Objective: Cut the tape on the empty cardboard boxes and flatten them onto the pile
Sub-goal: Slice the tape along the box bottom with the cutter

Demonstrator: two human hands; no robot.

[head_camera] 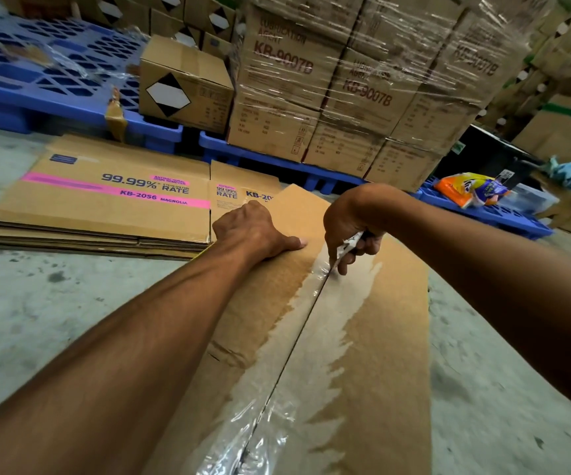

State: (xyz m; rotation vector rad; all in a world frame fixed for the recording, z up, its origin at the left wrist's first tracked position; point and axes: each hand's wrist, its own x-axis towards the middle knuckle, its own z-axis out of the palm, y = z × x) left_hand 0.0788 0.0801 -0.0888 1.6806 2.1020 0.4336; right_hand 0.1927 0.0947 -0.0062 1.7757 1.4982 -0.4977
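Observation:
A brown cardboard box (380, 337) stands in front of me with clear tape (314, 323) running along its centre seam. My right hand (352, 231) grips a small cutter (347, 246) whose tip sits on the tape at the seam. Resting flat on the box's left flap is my left hand (253, 231), fingers over the far edge. To the left, on the concrete floor, lies a pile of flattened boxes (105, 207) printed with a pink stripe.
Blue plastic pallets (37, 94) sit behind the pile, one bearing a single carton (184, 84). A shrink-wrapped stack of cartons (362, 84) rises at the back. At right an orange bag (469, 190) lies on a low blue pallet. Bare concrete floor flanks the box.

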